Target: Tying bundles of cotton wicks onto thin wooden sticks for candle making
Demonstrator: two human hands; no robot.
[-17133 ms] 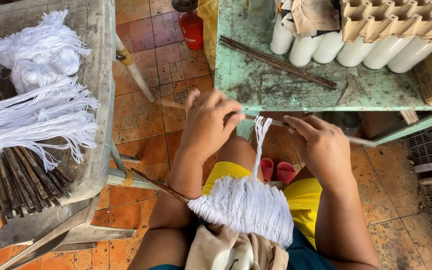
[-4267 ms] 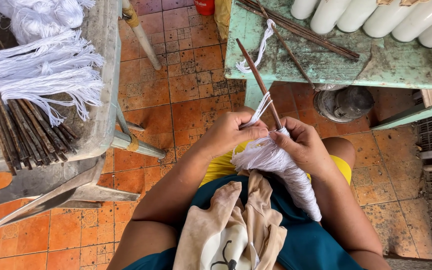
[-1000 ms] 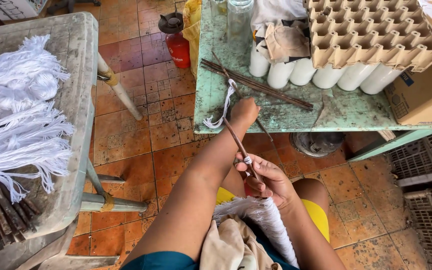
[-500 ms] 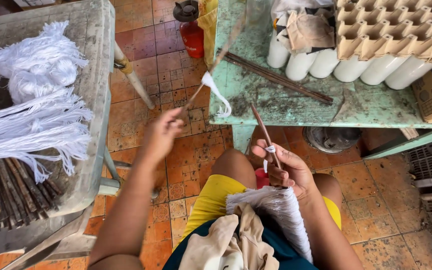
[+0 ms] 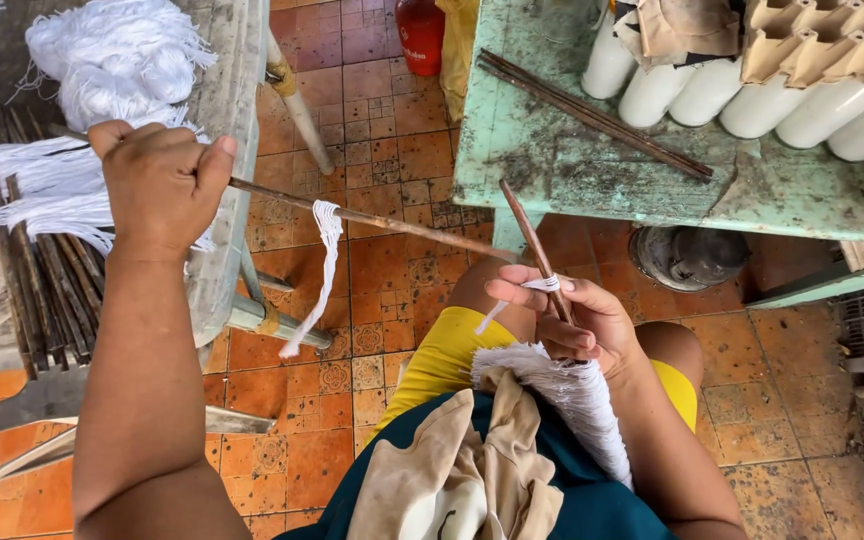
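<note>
- Left hand (image 5: 162, 185) fists one thin brown stick (image 5: 372, 218), a white string loop (image 5: 324, 250) dangling.
- Right hand (image 5: 577, 320), at four o'clock, pinches another stick (image 5: 530, 240), seemingly wrapped with string.

grey table (image 5: 237, 120): white string bundles (image 5: 117, 60), dark sticks (image 5: 52, 290) | green bench (image 5: 592, 160): brown rods (image 5: 592, 115), white cylinders (image 5: 712, 95) | tiled floor (image 5: 392, 260): red canister (image 5: 422, 35)
</note>
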